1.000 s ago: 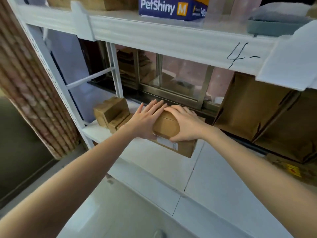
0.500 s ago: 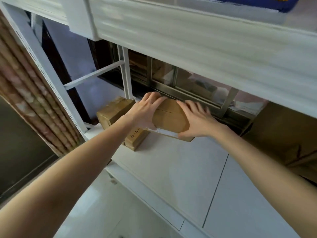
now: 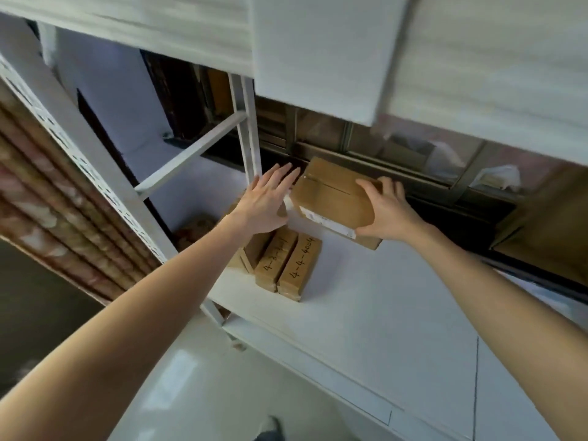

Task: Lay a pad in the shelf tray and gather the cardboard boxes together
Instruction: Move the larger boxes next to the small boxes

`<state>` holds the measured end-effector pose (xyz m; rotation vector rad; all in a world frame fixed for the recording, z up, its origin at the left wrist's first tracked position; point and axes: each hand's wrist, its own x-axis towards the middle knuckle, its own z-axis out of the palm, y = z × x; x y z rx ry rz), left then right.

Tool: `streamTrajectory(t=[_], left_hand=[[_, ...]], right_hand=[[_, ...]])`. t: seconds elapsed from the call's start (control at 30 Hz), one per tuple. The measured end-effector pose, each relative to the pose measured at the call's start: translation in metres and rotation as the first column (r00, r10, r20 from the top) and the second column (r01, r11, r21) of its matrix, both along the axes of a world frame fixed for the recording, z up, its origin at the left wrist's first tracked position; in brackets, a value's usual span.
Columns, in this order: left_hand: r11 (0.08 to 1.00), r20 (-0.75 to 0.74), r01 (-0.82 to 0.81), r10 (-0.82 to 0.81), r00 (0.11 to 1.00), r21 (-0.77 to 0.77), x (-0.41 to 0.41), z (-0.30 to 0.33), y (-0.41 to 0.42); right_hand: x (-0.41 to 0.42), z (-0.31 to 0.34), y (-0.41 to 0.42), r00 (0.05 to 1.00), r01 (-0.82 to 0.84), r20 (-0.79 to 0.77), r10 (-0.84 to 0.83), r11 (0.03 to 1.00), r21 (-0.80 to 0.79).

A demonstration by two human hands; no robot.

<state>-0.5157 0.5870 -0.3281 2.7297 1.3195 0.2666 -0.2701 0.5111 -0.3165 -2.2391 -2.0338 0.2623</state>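
Matt brown cardboard boxes [image 3: 334,198], white painted metal shelf frame [image 3: 79,144], glossy floor [image 3: 178,377]

A storeroom: white metal shelving [image 3: 105,173] with punched uprights, and just below the fingers [image 3: 280,176] small cardboard boxes [image 3: 288,265] with handwritten codes. Beyond the fingertips, a window [image 3: 413,154].

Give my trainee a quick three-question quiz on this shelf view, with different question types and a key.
1. True or false: the right hand grips the large cardboard box.
2. The left hand's fingers are: A) curled round a box, B) straight, C) out of view.
3. Fill in: the two small boxes with handwritten numbers lie side by side on the white ____.

Key: 1 true; 2 B; 3 shelf.
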Motion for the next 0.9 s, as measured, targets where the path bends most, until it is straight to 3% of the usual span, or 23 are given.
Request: streamTrajectory(t=[0.4,0.7,0.9], left_hand=[[0.983,-0.005,0.089,-0.091,0.996,-0.159,-0.040,-0.069,0.037],[0.961,-0.166,0.123,-0.167,0.972,-0.248,-0.003,-0.086,0.042],[0.944,-0.204,0.123,-0.191,0.960,-0.306,0.006,-0.092,0.045]], right_hand=[[-0.018,-0.064,0.047,0.992,0.096,-0.062,-0.107,0.984,-0.151],[-0.018,-0.095,0.047,0.969,0.129,-0.173,-0.178,0.956,-0.263],[-0.018,-0.104,0.047,0.989,0.087,-0.092,-0.118,0.955,-0.284]])
